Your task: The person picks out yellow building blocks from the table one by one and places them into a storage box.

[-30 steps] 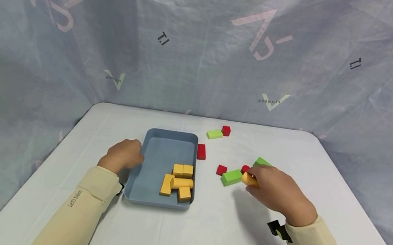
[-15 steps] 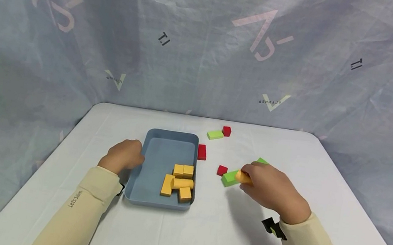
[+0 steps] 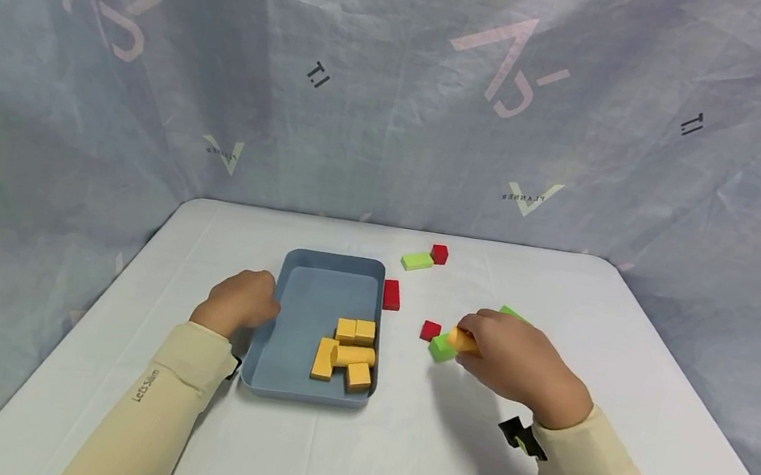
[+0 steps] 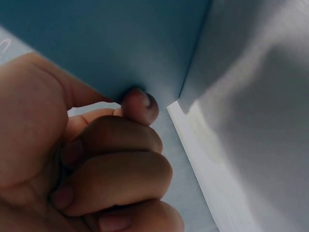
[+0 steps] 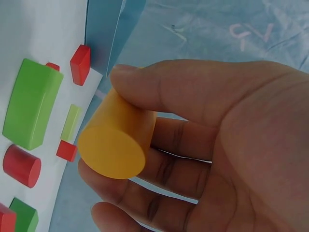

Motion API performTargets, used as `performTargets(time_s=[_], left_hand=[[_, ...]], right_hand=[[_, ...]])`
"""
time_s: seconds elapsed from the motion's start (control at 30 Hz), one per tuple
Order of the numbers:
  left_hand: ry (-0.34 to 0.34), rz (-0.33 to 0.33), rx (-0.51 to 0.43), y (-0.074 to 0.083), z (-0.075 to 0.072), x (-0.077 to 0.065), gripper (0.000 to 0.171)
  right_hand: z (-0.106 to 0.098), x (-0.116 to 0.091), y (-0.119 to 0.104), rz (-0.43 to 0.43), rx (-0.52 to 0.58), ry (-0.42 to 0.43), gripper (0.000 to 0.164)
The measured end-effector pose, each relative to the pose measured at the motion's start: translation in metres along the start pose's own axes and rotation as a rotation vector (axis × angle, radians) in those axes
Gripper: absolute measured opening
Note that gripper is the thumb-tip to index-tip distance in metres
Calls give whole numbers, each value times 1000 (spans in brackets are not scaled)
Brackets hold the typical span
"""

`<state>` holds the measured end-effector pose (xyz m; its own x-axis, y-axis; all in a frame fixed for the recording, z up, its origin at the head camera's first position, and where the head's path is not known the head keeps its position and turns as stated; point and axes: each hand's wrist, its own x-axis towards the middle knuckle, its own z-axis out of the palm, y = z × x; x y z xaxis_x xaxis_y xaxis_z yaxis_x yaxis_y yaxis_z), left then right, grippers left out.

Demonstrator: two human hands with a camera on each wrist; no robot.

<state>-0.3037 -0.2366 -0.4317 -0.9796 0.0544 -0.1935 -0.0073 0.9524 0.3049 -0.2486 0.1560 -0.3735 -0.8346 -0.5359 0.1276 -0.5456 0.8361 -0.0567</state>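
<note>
My right hand (image 3: 516,362) holds a yellow cylinder (image 5: 118,135) between thumb and fingers, raised over the table; its shadow falls below. In the right wrist view the cylinder's round end faces the camera. At the left side of a grey-blue tray (image 3: 280,382), my left hand (image 3: 240,303) pinches the wall; the left wrist view has thumb and index finger at the edge of the tray wall (image 4: 120,53), other fingers curled. Inside the tray, at its front right, lie a yellow cylinder (image 3: 352,358) and several yellow blocks (image 3: 323,359).
Right of the tray lie a red block (image 3: 391,295), a small red block (image 3: 430,331) and a green block (image 3: 442,348), partly behind the held cylinder. Farther back sit a light-green block (image 3: 417,261) and red cube (image 3: 440,255). A red cylinder (image 5: 21,165) shows in the right wrist view.
My right hand has moved left with the yellow cylinder, now overlapping the green block in the head view. The left hand and tray have stayed put.
</note>
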Motion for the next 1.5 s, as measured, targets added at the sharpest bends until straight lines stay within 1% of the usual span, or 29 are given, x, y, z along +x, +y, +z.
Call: performTargets(time_s=[0.4, 0.6, 0.87, 1.1, 1.4, 1.5], left_hand=[[0, -6, -7, 0, 1, 0, 14], [-5, -7, -18, 1, 1, 0, 12], [4, -5, -21, 0, 3, 3, 12], [12, -5, -21, -1, 3, 2, 11], [12, -5, -22, -1, 1, -1, 13], [11, -4, -22, -1, 0, -1, 13]], right_hand=[[-3, 9, -8, -18, 14, 7, 16], [0, 12, -11, -26, 15, 6, 13], [2, 18, -18, -13, 10, -36, 20], [3, 23, -23, -40, 4, -23, 16], [6, 27, -29, -59, 13, -27, 16], [7, 29, -31, -53, 8, -39, 19]])
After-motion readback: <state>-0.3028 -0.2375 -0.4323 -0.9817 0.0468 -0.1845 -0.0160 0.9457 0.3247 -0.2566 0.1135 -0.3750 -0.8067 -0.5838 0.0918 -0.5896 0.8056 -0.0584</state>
